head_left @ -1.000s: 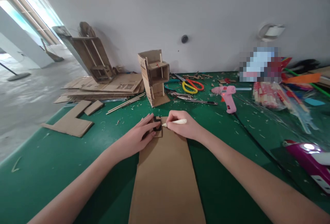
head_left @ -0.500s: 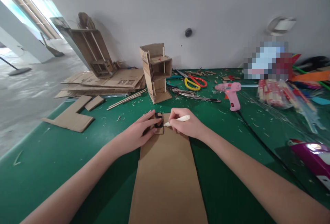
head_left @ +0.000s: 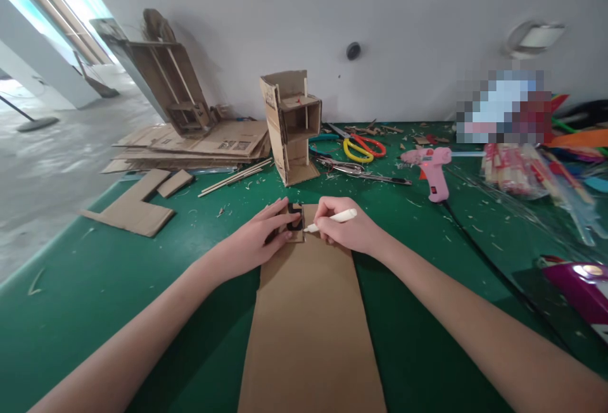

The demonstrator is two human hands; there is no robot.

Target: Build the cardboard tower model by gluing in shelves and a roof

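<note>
A long brown cardboard strip (head_left: pixel 311 318) lies on the green tabletop, running toward me. On its far left corner rests a small cardboard piece with black print (head_left: pixel 296 235). My left hand (head_left: pixel 266 232) lies over that piece, fingers stretched out and pressing on it; part of it is hidden beneath them. In my right hand (head_left: pixel 344 226) a white pen (head_left: pixel 346 215) is pinched, its tip down at the right edge of the small piece. The rest of my right fingers are curled on the strip.
Behind stands a cardboard shelf model (head_left: pixel 294 128), with scissors (head_left: pixel 358 149) beside it. A pink glue gun (head_left: pixel 434 172) and its cord lie right. Cut cardboard (head_left: pixel 137 207), thin sticks (head_left: pixel 235 177) and stacked sheets (head_left: pixel 190 144) lie left. A purple object (head_left: pixel 577 289) sits far right.
The pen tip has shifted slightly toward me along the small piece's edge. My left hand stays pressed on that piece. The whole view has tilted a little.
</note>
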